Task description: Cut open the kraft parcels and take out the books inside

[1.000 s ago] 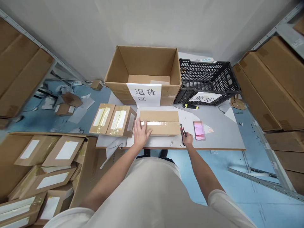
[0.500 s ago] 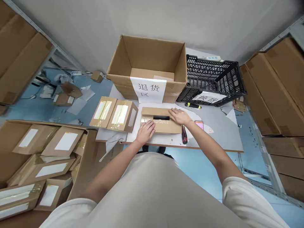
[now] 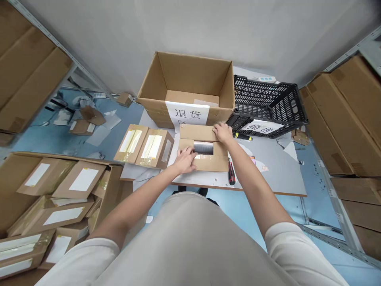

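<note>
A small cardboard box [image 3: 208, 165] lies on the table in front of me, its top flaps partly raised. Through the gap between them a dark grey, shiny thing [image 3: 203, 148] shows; its kind I cannot make out. My right hand [image 3: 223, 132] has its fingers bent over the right end of the raised far flap [image 3: 196, 132]. At the left of the gap, my left hand [image 3: 185, 160] grips the near flap, its fingertips at the opening's edge. A red and black utility knife [image 3: 231, 172] rests beside the box's right side.
Two taped boxes [image 3: 154, 147] stand left. Behind are a large open carton [image 3: 190, 71] with a paper sign and a black plastic crate [image 3: 268, 103]. A yellow-black cutter [image 3: 243, 136] and a partly hidden phone [image 3: 253, 159] lie right. A big carton [image 3: 111, 194] of parcels is lower left.
The far flap has risen and the gap has widened, showing more of the grey thing inside. My right hand has moved up with the flap; my left fingers have curled at the gap.
</note>
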A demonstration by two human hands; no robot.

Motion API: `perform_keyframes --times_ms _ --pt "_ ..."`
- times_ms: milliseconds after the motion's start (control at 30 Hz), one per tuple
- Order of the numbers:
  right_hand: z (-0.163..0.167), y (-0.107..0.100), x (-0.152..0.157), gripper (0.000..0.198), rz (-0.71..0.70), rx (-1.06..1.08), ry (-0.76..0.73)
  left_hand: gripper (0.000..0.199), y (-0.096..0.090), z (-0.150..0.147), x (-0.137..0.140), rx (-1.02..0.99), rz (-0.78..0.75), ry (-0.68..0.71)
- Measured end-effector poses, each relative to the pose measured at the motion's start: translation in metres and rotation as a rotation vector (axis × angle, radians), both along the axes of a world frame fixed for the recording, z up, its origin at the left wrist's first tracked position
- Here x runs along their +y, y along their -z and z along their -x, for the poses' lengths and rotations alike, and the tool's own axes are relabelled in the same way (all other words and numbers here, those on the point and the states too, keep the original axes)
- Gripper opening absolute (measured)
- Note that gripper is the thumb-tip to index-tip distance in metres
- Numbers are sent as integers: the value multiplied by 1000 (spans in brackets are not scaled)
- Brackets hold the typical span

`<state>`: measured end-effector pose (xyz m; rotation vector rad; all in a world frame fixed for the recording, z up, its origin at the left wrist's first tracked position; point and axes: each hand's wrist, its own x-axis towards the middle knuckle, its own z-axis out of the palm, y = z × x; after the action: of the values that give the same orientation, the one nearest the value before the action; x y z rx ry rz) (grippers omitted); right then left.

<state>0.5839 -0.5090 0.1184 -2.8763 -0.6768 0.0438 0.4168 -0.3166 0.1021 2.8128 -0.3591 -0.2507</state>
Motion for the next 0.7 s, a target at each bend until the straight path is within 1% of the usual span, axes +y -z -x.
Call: perform_keyframes --times_ms 33,67,100,133,167,200,233,267,300,367,400,467,533,600,667,700 --pt "5 -2 3 36 -22 -51 3 57 -3 -1 -1 -20 -11 12" --pt "14 -5 4 37 -50 -100 -50 54 -6 -2 -2 -40 -21 21" --pt "26 -9 2 39 -77 -126 -153 51 -10 -2 -3 -58 -33 30" --pt "39 -14 -2 40 -94 -113 -290 47 -15 -1 -5 -76 -47 41" --pt "54 -18 -9 40 -91 -46 -441 39 -19 2 -8 -96 -64 57" --pt "70 -23 -19 40 -77 42 -527 28 -22 7 -10 -120 -82 76" --pt "85 -27 -30 40 -64 134 -545 16 -25 14 -13 -147 -97 94" --pt "99 -30 -42 41 -60 213 -533 11 -25 23 -15 -176 -106 112" --pt "112 -31 -54 41 -72 265 -506 16 -24 32 -17 -205 -105 127" --pt "137 -27 -74 39 -140 288 -451 27 -17 52 -21 -254 -67 153" --pt "149 -20 -81 38 -182 265 -433 30 -10 61 -21 -279 -33 168" --pt "173 -1 -89 36 -241 189 -422 34 7 76 -22 -324 50 185" --pt "195 22 -89 40 -251 126 -433 38 24 87 -21 -344 122 189" --pt "210 39 -86 43 -233 106 -443 39 37 94 -20 -319 150 185" --pt "216 45 -83 40 -226 127 -446 36 39 99 -16 -258 143 202" --pt "215 43 -82 39 -235 151 -444 32 35 101 -15 -222 141 211"
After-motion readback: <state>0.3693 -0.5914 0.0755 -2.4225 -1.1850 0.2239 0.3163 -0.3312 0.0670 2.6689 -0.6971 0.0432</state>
